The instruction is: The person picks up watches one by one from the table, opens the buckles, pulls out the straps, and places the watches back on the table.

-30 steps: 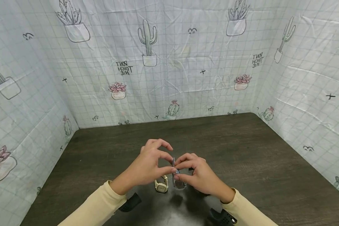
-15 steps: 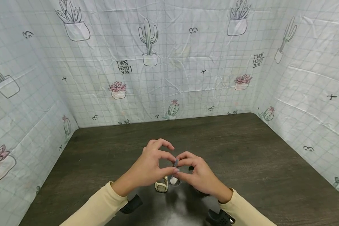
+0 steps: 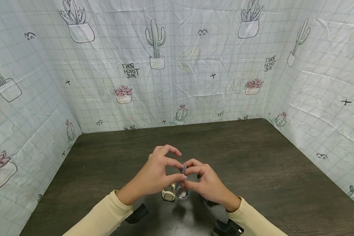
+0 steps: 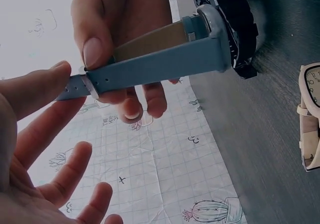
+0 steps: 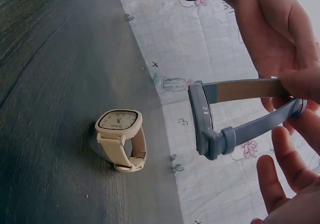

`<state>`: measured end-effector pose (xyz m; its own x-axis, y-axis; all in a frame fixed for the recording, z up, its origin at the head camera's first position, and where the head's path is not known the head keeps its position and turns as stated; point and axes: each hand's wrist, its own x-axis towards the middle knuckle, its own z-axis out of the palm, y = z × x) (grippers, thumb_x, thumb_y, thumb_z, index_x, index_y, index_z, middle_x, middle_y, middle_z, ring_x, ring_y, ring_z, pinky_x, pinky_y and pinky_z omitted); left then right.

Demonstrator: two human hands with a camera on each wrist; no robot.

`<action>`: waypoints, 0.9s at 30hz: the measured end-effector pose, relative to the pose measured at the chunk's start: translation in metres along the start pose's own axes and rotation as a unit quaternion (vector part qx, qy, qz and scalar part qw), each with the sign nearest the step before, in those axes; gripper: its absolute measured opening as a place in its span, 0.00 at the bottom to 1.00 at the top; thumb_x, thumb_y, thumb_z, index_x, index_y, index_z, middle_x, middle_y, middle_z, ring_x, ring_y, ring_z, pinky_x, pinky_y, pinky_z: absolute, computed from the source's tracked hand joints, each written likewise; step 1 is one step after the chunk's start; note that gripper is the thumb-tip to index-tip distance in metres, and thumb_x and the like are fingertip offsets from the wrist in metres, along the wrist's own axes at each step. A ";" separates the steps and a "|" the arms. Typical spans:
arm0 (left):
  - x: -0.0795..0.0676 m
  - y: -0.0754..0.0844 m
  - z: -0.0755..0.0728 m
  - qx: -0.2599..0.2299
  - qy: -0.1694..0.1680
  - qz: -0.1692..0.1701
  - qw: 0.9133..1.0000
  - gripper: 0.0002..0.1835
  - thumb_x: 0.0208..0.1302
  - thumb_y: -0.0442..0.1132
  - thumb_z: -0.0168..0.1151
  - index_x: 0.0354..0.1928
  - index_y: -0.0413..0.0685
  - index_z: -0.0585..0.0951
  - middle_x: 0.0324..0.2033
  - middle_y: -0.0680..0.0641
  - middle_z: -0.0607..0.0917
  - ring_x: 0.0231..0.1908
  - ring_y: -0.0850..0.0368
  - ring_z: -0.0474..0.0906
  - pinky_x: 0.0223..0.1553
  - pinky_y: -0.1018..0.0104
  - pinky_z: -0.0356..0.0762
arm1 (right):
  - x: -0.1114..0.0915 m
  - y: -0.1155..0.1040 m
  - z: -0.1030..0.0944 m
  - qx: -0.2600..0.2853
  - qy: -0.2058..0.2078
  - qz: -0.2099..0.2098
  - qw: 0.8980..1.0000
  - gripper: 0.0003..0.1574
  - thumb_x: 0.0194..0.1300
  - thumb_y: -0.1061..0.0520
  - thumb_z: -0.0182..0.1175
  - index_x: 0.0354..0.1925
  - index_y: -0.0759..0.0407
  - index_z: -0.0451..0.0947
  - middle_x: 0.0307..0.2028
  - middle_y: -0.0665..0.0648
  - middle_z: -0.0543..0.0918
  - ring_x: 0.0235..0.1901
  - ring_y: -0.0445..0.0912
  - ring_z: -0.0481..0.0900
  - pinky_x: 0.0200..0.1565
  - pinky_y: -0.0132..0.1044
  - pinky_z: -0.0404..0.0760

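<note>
Both hands hold a blue-strapped wristwatch [image 4: 155,66] in the air above the table, its strap bent into a loop with the case hanging below. The left hand [image 3: 159,172] pinches the holed strap end between thumb and index finger, its other fingers spread. With thumb and fingers, the right hand [image 3: 206,180] grips the strap at the metal buckle [image 4: 90,83]. In the left wrist view the strap end passes through that buckle. The case [image 5: 202,119] shows edge-on in the right wrist view. Fingers partly hide the buckle in the head view.
A cream wristwatch [image 5: 120,129] stands on the dark wooden table [image 3: 115,147], left of the held watch. A black-banded watch [image 4: 240,31] lies near the right hand, largely covered by it in the head view. Cactus-print cloth [image 3: 177,82] surrounds the table.
The hanging watch has turned and swung between the hands. Both hands have shifted slightly and come closer together, keeping their pinch on the strap. The cream watch has stayed in place.
</note>
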<state>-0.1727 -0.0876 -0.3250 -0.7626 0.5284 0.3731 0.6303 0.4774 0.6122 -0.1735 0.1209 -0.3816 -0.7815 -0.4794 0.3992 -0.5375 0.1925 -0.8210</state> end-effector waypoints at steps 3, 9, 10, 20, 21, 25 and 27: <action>0.000 -0.001 0.000 0.008 -0.002 -0.003 1.000 0.05 0.55 0.46 0.73 0.35 0.61 0.88 0.53 0.56 0.75 0.61 0.50 0.63 0.57 0.38 0.60 | 0.000 0.000 0.000 -0.006 0.008 -0.004 1.000 0.03 0.62 0.58 0.67 0.35 0.51 0.87 0.41 0.52 0.78 0.46 0.43 0.76 0.48 0.36 0.76; -0.005 -0.009 0.005 0.041 -0.019 -0.050 0.998 0.15 0.48 0.53 0.77 0.40 0.62 0.87 0.55 0.55 0.74 0.61 0.47 0.63 0.53 0.43 0.60 | -0.001 0.000 -0.001 -0.019 0.027 0.011 0.999 0.04 0.61 0.56 0.68 0.36 0.52 0.87 0.42 0.51 0.79 0.46 0.42 0.76 0.45 0.35 0.77; -0.007 -0.011 0.007 0.045 -0.024 -0.056 0.997 0.16 0.47 0.53 0.78 0.39 0.62 0.87 0.56 0.54 0.74 0.61 0.47 0.62 0.53 0.43 0.60 | -0.001 -0.001 -0.002 -0.017 0.028 0.013 0.999 0.04 0.61 0.56 0.69 0.36 0.53 0.87 0.42 0.52 0.79 0.46 0.42 0.76 0.44 0.35 0.78; -0.010 -0.018 0.020 0.060 -0.006 -0.042 0.997 0.04 0.51 0.47 0.76 0.26 0.63 0.88 0.52 0.53 0.77 0.59 0.43 0.64 0.50 0.42 0.61 | -0.002 -0.002 -0.003 -0.022 0.033 0.018 0.999 0.06 0.59 0.55 0.70 0.38 0.50 0.88 0.41 0.52 0.79 0.45 0.43 0.76 0.39 0.37 0.76; -0.010 -0.018 0.019 0.064 0.000 -0.041 0.997 0.04 0.50 0.47 0.77 0.26 0.63 0.88 0.52 0.54 0.77 0.59 0.44 0.64 0.50 0.42 0.61 | -0.002 -0.002 -0.004 -0.027 0.036 0.017 0.999 0.07 0.59 0.54 0.70 0.38 0.50 0.88 0.41 0.51 0.79 0.44 0.42 0.76 0.39 0.37 0.76; -0.011 -0.018 0.017 0.076 0.009 -0.039 0.996 0.05 0.49 0.48 0.78 0.25 0.63 0.88 0.52 0.53 0.78 0.59 0.44 0.63 0.50 0.42 0.60 | -0.002 -0.005 -0.008 -0.046 0.050 0.030 0.997 0.07 0.58 0.53 0.71 0.37 0.47 0.88 0.41 0.49 0.79 0.44 0.42 0.76 0.41 0.36 0.77; -0.012 -0.018 0.016 0.086 0.010 -0.040 0.995 0.05 0.48 0.48 0.78 0.25 0.63 0.88 0.52 0.52 0.78 0.59 0.45 0.63 0.50 0.41 0.60 | -0.002 -0.006 -0.010 -0.052 0.055 0.042 0.996 0.06 0.57 0.52 0.71 0.36 0.47 0.88 0.41 0.49 0.79 0.43 0.43 0.76 0.41 0.36 0.77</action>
<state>-0.1728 -0.0907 -0.3518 -0.8128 0.4708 0.3430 0.5820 0.6316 0.5122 -0.1724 0.1293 -0.3737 -0.8514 -0.3632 0.3784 -0.4950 0.3179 -0.8086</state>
